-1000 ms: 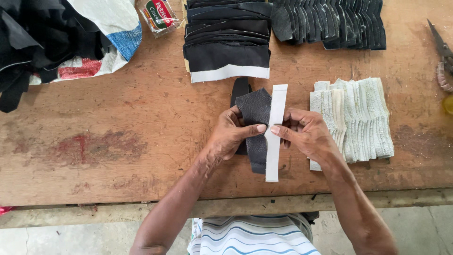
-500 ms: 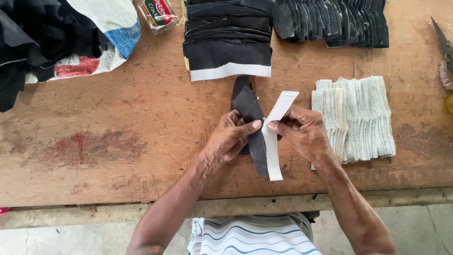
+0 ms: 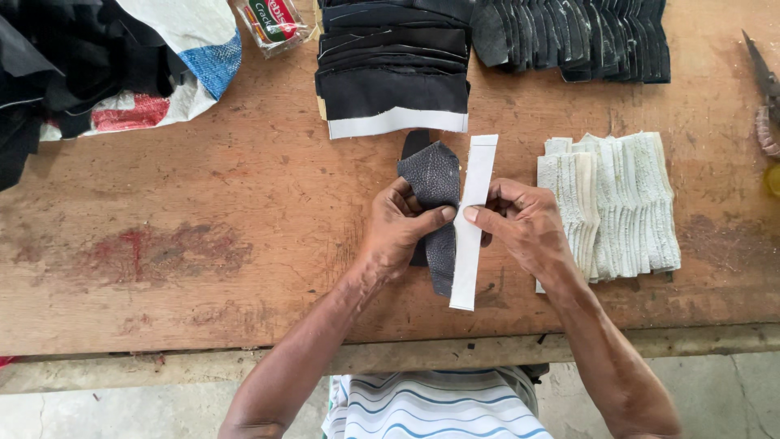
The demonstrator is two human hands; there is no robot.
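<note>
Both hands worked over the wooden bench [image 3: 203,203], mid-bench nr its front edge. Left hand [image 3: 396,236] was closed on a black textured leather piece [image 3: 437,183], thumb pressing its right edge; right hand [image 3: 524,223] pinched a long white strip [image 3: 471,219], held upright & touching the black piece along its right side, thumbs of both hands meeting at the seam. Just right of the strip, partly under the right hand, lay a stack of off-white textured pieces [image 3: 626,203]. Behind the strip, twd the far edge of the bench, sat a pile of black pieces w/ a white lining edge [image 3: 394,77], and right of that a fanned row of black cut pieces [image 3: 585,36]. Far left of the strip: woven sack w/ black material [image 3: 106,65]. Scissors [image 3: 764,89] at the bench's far right edge
</note>
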